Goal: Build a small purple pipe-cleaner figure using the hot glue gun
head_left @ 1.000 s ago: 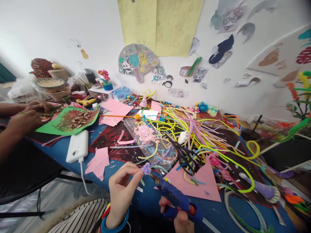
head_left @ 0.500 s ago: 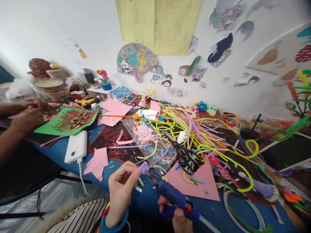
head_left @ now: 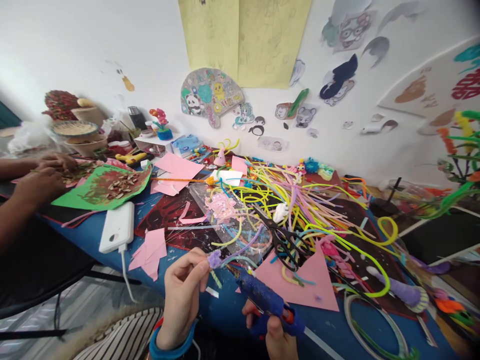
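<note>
Between the thumb and fingers of my left hand (head_left: pixel 183 290) is pinched a small fuzzy purple piece (head_left: pixel 215 259), which looks like bent pipe cleaner. My right hand (head_left: pixel 275 332) is wrapped round the handle of a blue glue gun (head_left: pixel 262 295), with a whitish glue stick (head_left: pixel 321 344) coming out of its back. The gun's dark nozzle points up and left toward the purple piece, a small gap apart from it. Black-handled scissors (head_left: pixel 287 237) lie beyond the gun, partly over a pink sheet (head_left: pixel 300 285).
Loose pipe cleaners (head_left: pixel 300 200) heap across the table's back. A white power bank (head_left: pixel 117 227) with a cable lies left, beside pink paper scraps (head_left: pixel 150 252). At far left another person's hands (head_left: pixel 41 182) work near a green sheet (head_left: pixel 86 187). A clear ring (head_left: pixel 375 325) lies front right.
My left hand has moved slightly left with the purple piece, widening the gap to the nozzle. The glue gun has stayed nearly in place.
</note>
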Action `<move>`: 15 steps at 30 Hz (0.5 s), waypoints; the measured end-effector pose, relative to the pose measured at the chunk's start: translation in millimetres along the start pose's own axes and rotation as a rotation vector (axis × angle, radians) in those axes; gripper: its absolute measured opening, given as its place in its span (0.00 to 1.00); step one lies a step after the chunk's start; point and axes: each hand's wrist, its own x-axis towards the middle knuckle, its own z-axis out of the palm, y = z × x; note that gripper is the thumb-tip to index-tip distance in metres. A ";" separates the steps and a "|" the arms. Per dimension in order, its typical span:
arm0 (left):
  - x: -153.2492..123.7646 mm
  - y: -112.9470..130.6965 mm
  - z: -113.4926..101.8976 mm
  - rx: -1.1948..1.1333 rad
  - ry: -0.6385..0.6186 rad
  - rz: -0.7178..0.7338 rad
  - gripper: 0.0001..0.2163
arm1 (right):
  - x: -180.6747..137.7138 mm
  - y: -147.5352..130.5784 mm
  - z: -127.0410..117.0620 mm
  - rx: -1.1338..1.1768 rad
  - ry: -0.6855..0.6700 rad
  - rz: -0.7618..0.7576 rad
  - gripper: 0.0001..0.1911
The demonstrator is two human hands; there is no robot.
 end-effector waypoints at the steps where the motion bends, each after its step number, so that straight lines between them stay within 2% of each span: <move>1: 0.5 0.5 -1.5 -0.016 -0.005 -0.020 0.13 | 1.4 2.0 -1.8 0.006 -0.020 -0.004 0.30; 4: 1.1 1.9 -8.8 -0.078 -0.087 -0.097 0.12 | 8.6 3.1 -2.7 0.016 -0.010 0.027 0.35; 6: 0.7 3.0 -14.4 -0.115 -0.220 -0.159 0.11 | 15.8 -0.7 1.2 0.027 0.047 0.098 0.37; 9: -2.3 3.7 -18.3 -0.078 -0.564 -0.239 0.11 | 29.0 -10.5 13.1 0.082 0.146 0.240 0.36; 12: -10.1 2.6 -12.3 0.040 -0.883 -0.283 0.13 | 41.7 -21.4 26.7 0.162 0.157 0.318 0.35; 13: -13.4 2.0 -8.6 0.066 -0.922 -0.282 0.13 | 45.0 -24.4 30.3 0.177 0.147 0.333 0.34; 15: -19.5 1.0 -1.0 0.090 -0.904 -0.242 0.14 | 49.7 -28.5 35.1 0.177 0.113 0.355 0.33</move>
